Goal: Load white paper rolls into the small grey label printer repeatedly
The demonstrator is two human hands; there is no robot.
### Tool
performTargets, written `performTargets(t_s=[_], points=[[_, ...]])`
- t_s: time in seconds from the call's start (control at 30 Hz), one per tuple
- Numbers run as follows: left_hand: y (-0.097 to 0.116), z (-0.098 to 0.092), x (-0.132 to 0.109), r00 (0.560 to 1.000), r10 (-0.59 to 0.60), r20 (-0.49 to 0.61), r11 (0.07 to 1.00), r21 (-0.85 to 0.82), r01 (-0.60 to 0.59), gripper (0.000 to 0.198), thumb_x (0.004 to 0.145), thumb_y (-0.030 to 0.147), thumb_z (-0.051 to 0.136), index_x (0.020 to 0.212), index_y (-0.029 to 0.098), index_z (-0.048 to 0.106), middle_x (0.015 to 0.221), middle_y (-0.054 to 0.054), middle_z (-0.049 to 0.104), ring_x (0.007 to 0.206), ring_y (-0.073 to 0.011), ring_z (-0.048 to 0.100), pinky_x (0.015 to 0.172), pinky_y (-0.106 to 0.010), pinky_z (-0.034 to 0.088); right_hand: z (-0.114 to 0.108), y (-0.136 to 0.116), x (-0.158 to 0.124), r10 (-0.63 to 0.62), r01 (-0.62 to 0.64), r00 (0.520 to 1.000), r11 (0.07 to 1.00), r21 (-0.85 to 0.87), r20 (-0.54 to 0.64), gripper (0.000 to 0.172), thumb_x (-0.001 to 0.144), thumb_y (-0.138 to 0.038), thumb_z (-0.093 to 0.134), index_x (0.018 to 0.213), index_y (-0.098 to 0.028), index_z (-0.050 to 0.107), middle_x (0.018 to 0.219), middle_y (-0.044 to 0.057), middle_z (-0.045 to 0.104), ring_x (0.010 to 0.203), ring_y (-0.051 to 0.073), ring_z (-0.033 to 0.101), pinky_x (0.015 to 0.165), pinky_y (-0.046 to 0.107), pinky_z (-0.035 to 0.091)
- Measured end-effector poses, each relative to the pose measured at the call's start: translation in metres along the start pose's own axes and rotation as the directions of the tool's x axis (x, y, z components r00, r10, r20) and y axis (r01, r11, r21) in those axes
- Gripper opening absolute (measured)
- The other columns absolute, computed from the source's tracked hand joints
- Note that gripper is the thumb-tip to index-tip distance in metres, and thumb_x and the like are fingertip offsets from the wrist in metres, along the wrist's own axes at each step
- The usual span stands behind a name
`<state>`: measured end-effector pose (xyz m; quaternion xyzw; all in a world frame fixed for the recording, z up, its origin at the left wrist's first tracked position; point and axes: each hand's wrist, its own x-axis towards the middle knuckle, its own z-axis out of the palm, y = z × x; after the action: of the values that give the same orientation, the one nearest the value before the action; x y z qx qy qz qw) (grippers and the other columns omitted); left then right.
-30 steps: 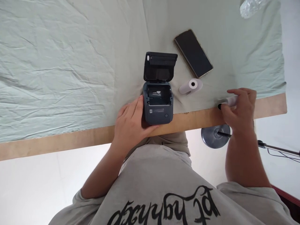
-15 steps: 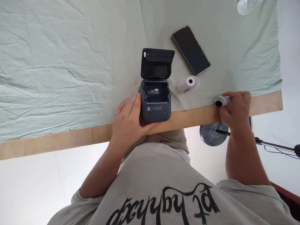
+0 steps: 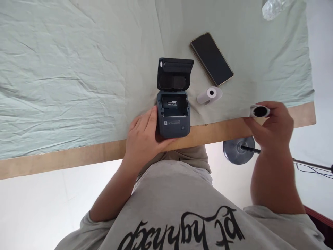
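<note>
A dark label printer (image 3: 173,127) sits at the table's front edge with its lid (image 3: 174,73) raised, and its paper bay shows no roll inside. My left hand (image 3: 144,133) is wrapped round the printer's left side and front, thumb along its lower edge. Off to the right, my right hand (image 3: 277,119) grips a small white paper roll (image 3: 252,111) near the table edge, its dark round end facing me. Another white paper roll (image 3: 205,96) with a loose end lies between the printer and my right hand.
A black phone (image 3: 212,59) in a clear case lies behind the loose roll. A clear plastic bottle (image 3: 272,9) is at the far right. A pale green cloth (image 3: 65,69) covers the table up to its wooden edge (image 3: 78,155). Below stands a round black base (image 3: 238,151) with a pole.
My right hand has moved right and turned, so the dark end of the roll it holds shows larger. My left hand stays on the printer.
</note>
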<state>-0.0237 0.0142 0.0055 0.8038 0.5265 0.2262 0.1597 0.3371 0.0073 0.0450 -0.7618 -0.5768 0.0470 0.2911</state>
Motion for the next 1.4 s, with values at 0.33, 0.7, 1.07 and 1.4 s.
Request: performTargets(t_s=[0.33,0.7,1.07,1.4], points=[[0.000,0.002,-0.003,1.000,0.009,-0.006,1.000,-0.004,-0.009,0.099,0.089,0.072,0.071,0.160,0.010,0.041,0.149,-0.024,0.063,0.138,-0.0375,0.063,0.116,-0.048,0.049,0.061,-0.103,-0.010,-0.466,0.437,0.883,0.776,0.455,-0.054,0.023,0.077,-0.020,0.072,0.094,-0.029,0.059,0.094,0.001,0.065,0.093,0.022,0.067,0.080,0.042,0.055],[-0.004,-0.001,-0.006,0.907,0.158,-0.390,0.959,-0.157,-0.234,0.075,0.095,0.065,0.070,0.151,0.020,0.051,0.135,-0.016,0.071,0.126,-0.0303,0.070,0.105,-0.047,0.061,0.076,-0.117,-0.041,-0.456,0.169,0.881,0.554,0.815,0.128,0.022,0.093,-0.031,0.076,0.107,-0.028,0.059,0.109,0.002,0.076,0.093,0.018,0.073,0.077,0.033,0.058],[0.020,0.005,0.008,0.846,0.183,-0.501,0.890,-0.280,-0.359,0.050,0.094,0.055,0.077,0.131,0.025,0.059,0.122,-0.008,0.077,0.111,-0.0250,0.076,0.092,-0.041,0.067,0.054,-0.140,-0.063,-0.353,-0.179,0.838,0.540,0.822,0.415,0.020,0.095,-0.038,0.074,0.086,-0.023,0.063,0.072,-0.004,0.063,0.058,0.007,0.051,0.051,0.023,0.039],[0.012,0.008,0.007,0.831,0.235,-0.504,0.946,-0.077,-0.314,0.033,0.093,0.042,0.081,0.115,0.025,0.065,0.119,-0.008,0.074,0.108,-0.0221,0.075,0.089,-0.037,0.065,0.055,-0.139,-0.065,-0.264,-0.150,0.871,0.661,0.735,0.415,0.019,0.096,-0.032,0.071,0.081,-0.023,0.065,0.093,-0.001,0.080,0.071,0.009,0.065,0.062,0.025,0.049]])
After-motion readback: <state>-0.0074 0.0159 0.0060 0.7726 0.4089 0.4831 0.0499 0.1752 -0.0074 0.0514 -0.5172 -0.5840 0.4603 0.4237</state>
